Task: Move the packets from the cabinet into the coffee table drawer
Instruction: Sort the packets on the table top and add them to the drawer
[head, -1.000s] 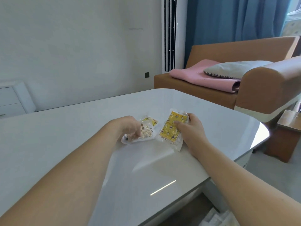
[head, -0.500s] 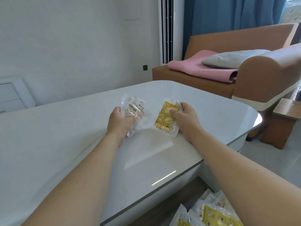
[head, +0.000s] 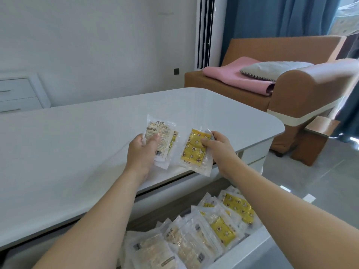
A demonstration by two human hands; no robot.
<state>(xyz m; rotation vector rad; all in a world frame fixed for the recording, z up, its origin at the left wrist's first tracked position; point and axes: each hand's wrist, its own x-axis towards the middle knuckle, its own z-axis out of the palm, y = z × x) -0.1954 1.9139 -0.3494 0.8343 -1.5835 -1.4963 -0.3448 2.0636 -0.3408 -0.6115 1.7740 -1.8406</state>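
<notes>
My left hand (head: 141, 152) grips a small stack of clear packets with white and beige print (head: 162, 136), held upright above the white coffee table (head: 77, 152). My right hand (head: 217, 148) pinches a yellow patterned packet (head: 194, 150) by its top right corner, over the table's near edge. Below, the open coffee table drawer (head: 258, 249) holds several packets (head: 194, 235), yellow ones to the right and pale ones to the left.
An orange sofa (head: 291, 90) with a pink blanket (head: 233, 74) and grey cushion stands at the right. A white cabinet with drawers (head: 17, 94) sits at the far left wall. A low wooden stool (head: 314, 136) is beside the sofa.
Both hands lifted their packets off the tabletop and drew them back toward the near edge. The view tilted down, revealing the open drawer full of packets.
</notes>
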